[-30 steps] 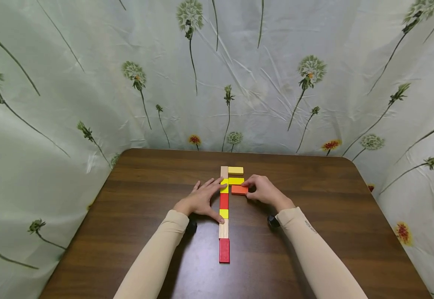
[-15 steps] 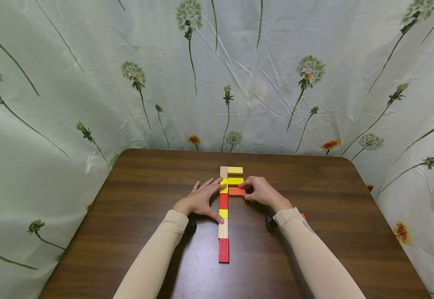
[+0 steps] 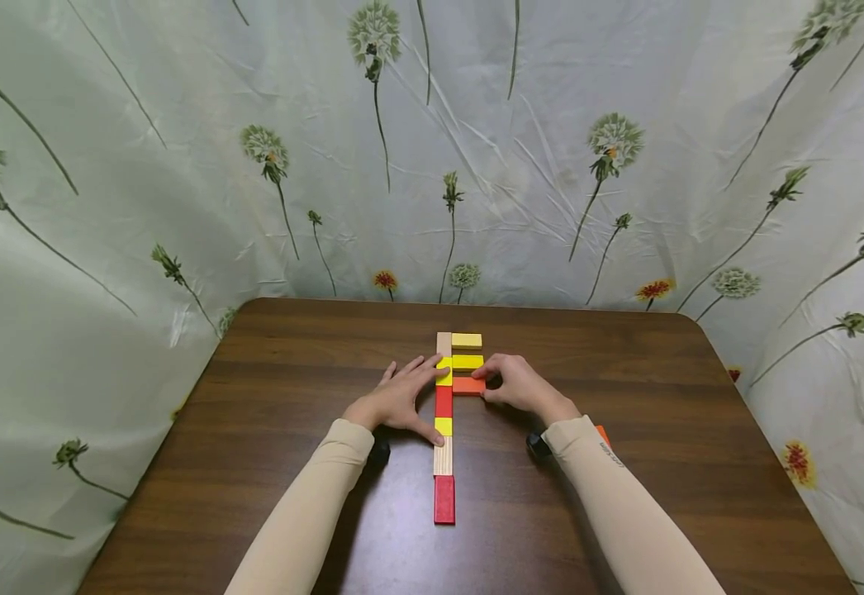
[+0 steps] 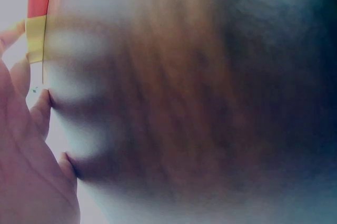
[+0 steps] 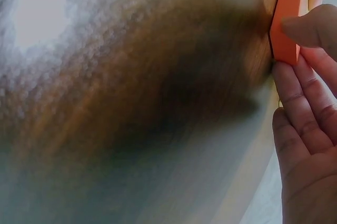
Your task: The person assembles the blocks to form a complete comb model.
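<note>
A column of flat blocks runs down the table: beige (image 3: 443,341), yellow (image 3: 443,378), red (image 3: 443,402), small yellow (image 3: 443,426), striped wooden (image 3: 443,461) and dark red (image 3: 443,501). My left hand (image 3: 402,398) lies spread beside it, index fingertip on the yellow block and thumb on the striped one. On the column's right side, a pale yellow block (image 3: 467,340) and a bright yellow block (image 3: 467,362) point sideways. Below them my right hand (image 3: 527,388) pinches an orange block (image 3: 466,386) by its outer end, its inner end at the red block. Thumb (image 5: 305,28) presses its face in the right wrist view.
Another orange block (image 3: 603,433) shows partly from behind the right sleeve (image 3: 588,450). The brown wooden table (image 3: 291,364) has rounded far corners. A flower-print curtain (image 3: 432,149) hangs behind and around it.
My right hand has moved the orange block left and slightly nearer, up to the column. The other orange block has come into view by the right sleeve. My left hand has stayed put.
</note>
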A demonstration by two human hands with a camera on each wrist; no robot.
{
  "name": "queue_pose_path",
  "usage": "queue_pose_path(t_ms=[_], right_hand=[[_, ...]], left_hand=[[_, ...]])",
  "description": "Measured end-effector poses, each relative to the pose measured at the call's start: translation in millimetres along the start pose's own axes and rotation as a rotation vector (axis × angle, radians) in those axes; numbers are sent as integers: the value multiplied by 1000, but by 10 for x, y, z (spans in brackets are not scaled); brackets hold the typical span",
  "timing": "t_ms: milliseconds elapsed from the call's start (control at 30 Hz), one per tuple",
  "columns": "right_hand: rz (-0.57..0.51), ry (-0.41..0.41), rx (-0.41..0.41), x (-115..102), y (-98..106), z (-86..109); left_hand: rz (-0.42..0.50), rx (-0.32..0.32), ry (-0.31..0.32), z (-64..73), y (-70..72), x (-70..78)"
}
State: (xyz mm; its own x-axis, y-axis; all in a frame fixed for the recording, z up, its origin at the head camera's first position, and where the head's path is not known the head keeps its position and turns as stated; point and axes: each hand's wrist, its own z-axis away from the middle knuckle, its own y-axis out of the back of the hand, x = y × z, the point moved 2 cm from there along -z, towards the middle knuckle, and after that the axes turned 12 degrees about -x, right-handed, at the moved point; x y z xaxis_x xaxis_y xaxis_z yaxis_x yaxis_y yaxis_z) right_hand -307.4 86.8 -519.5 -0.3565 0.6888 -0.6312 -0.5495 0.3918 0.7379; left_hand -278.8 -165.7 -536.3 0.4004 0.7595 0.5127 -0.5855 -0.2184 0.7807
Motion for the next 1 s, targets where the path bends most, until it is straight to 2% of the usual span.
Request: queue_pose_path(t_ms=[467, 633, 767, 1000], right_hand=[[-10, 0, 3, 0, -14, 21], [-17, 11, 14, 25, -25, 38], [-25, 9, 16, 35, -3, 90], [-38, -10, 29, 127, 56, 229]], left_hand=[[-1, 13, -8, 19, 1, 11], [14, 23, -30, -3, -19, -8], [31, 14, -26, -36, -44, -49], [4, 10, -15, 17, -6, 8]])
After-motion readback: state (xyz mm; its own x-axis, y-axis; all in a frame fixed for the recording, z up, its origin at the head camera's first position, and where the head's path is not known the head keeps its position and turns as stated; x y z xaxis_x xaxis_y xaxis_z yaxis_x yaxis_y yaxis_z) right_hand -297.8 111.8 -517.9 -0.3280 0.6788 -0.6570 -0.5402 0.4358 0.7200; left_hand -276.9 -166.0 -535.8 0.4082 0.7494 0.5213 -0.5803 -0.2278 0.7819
